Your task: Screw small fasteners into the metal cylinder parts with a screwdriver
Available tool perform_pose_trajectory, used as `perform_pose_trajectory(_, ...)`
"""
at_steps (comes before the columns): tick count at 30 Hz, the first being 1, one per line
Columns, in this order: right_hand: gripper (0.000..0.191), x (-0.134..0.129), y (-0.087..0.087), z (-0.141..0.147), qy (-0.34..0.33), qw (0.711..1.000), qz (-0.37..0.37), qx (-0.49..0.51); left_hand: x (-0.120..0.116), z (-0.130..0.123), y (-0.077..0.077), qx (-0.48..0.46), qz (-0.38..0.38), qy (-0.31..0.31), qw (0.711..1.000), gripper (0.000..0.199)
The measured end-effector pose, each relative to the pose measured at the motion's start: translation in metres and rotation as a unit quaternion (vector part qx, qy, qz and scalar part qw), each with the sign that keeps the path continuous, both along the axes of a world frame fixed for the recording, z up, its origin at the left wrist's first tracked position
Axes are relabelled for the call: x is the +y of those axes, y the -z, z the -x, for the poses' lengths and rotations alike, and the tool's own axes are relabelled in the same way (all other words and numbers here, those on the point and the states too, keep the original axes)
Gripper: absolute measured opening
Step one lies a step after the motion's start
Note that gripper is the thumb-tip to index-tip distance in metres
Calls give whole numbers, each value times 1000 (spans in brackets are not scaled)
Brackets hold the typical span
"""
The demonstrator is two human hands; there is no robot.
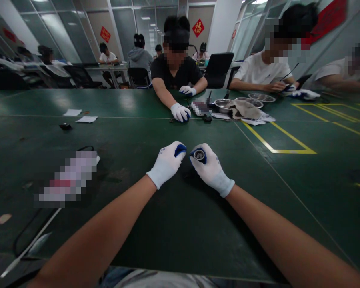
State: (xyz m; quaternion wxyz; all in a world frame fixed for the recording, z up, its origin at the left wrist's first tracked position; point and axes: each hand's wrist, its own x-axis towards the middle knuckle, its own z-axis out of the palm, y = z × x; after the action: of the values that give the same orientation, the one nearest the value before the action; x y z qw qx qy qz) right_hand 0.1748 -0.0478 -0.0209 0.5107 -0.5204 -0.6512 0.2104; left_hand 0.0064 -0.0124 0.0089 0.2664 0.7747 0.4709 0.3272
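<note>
Both of my hands wear white gloves with blue palms and are raised close together over the green table (168,232). My right hand (211,166) is wrapped round a small round metal part (199,155), with its ring-shaped rim and dark hollow inside turned up towards me. Just left of it, my left hand (168,160) is closed, thumb and fingers pressed together near the part but apart from it. Anything inside the left fingers is hidden.
Across the table a co-worker's gloved hand (180,113) rests on the surface. Metal bowls (223,105) and a grey cloth (246,109) stand to the right of it. At left are a blurred-out object (69,176), a cable (27,224), papers (87,119) and a small black item (65,126).
</note>
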Motion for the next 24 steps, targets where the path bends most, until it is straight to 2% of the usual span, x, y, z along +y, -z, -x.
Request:
perform_pose_trajectory(4, 18, -1, 0, 0, -40, 999, 12, 18, -9, 9, -12, -127, 30, 62, 990, 22)
perform_pose_trajectory(7, 19, -2, -1, 2, -62, 998, 14, 24, -15, 9, -19, -164, 39, 85, 982, 23)
perform_pose_trajectory(14, 13, -5, -5, 4, -78, 997, 12, -12, -23, 2, -19, -59, -38, 86, 994, 6)
perform_pose_trajectory(19, 13, -5, -5, 4, -93, 995, -1, -17, -23, -2, -15, -72, -15, 73, 995, 2)
perform_pose_trajectory(24, 11, -4, -2, 5, -94, 995, -17, -28, -24, -3, -17, -63, 2, 59, 996, 2)
